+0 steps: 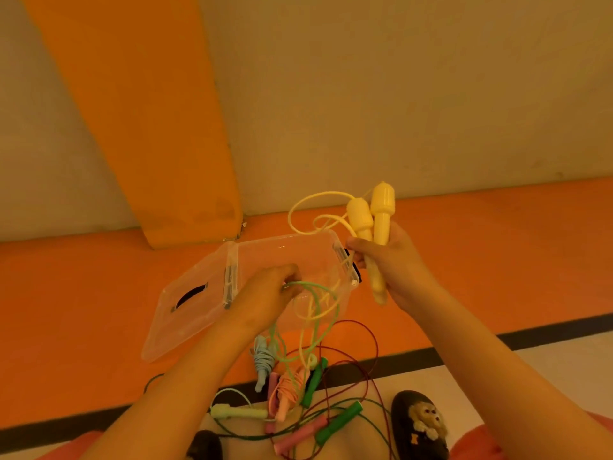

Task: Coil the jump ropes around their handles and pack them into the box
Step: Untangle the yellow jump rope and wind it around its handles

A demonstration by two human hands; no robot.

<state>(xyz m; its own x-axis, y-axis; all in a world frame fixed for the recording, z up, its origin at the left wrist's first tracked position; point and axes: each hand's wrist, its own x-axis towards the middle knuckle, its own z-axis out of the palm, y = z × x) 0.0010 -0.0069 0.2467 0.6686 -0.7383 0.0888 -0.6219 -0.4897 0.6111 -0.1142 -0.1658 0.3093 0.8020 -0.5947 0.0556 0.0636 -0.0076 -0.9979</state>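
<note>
My right hand [391,260] grips the two yellow handles [374,227] of a jump rope side by side, upright, just right of the clear plastic box [285,250]. The yellow rope [305,207] loops out to the left over the box and trails down into it. My left hand [268,293] is over the box's front, pinching a stretch of rope where yellow and light green cords [318,293] cross. The box stands open, and its hinged lid [189,303] lies flat to the left.
On the floor near me lie a coiled blue rope [263,360], a coiled pink rope [285,393], loose green handles [338,423], pink handles [298,436], a pale green handle [232,411] and dark red cord [371,340]. A black slipper [418,423] sits at the right.
</note>
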